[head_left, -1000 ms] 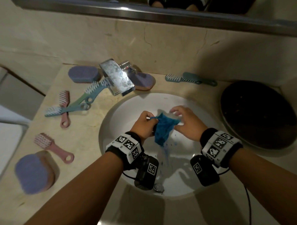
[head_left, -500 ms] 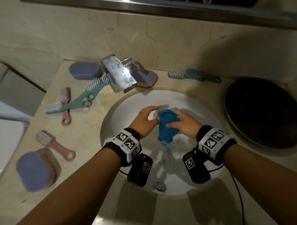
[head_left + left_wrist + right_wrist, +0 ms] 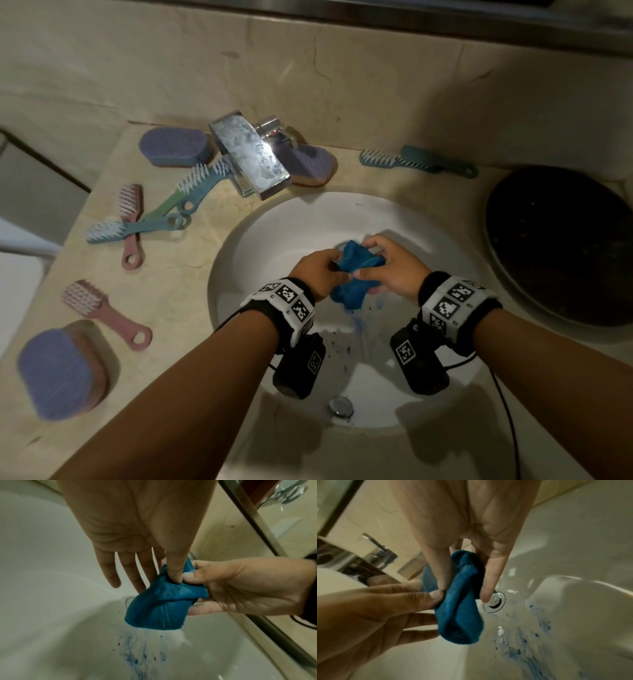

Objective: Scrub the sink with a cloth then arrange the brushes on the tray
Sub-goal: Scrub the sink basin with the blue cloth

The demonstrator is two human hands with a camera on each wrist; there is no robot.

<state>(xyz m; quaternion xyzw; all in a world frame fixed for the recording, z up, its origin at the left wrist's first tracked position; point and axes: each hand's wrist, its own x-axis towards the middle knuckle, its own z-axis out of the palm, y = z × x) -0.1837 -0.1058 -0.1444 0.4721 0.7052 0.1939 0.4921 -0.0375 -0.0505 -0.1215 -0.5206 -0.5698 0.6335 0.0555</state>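
Observation:
A wet blue cloth (image 3: 354,277) hangs bunched over the white sink (image 3: 291,222). My left hand (image 3: 334,265) pinches its left side between thumb and forefinger, the other fingers straight (image 3: 113,577). My right hand (image 3: 364,260) grips the cloth's right side, thumb on top and fingers under it (image 3: 442,584). Blue drops and streaks (image 3: 137,655) run down the basin below the cloth (image 3: 159,608). Several brushes lie on the counter: pink (image 3: 130,226), teal (image 3: 137,228) and green (image 3: 191,185) at the left, one pink (image 3: 102,311) nearer, one teal (image 3: 418,161) at the back. The dark round tray (image 3: 561,243) sits at the right.
The chrome faucet (image 3: 250,154) juts over the basin's back left. Purple scrub pads lie at the back left (image 3: 174,147), behind the faucet (image 3: 315,161) and at the near left (image 3: 58,370). The drain plug (image 3: 340,406) is at the basin's near side. A wall rises behind the counter.
The cloth was stretched between both hands, then bunched in the right hand. Now the left thumb and forefinger pinch it again, and both hands hold it slightly farther right.

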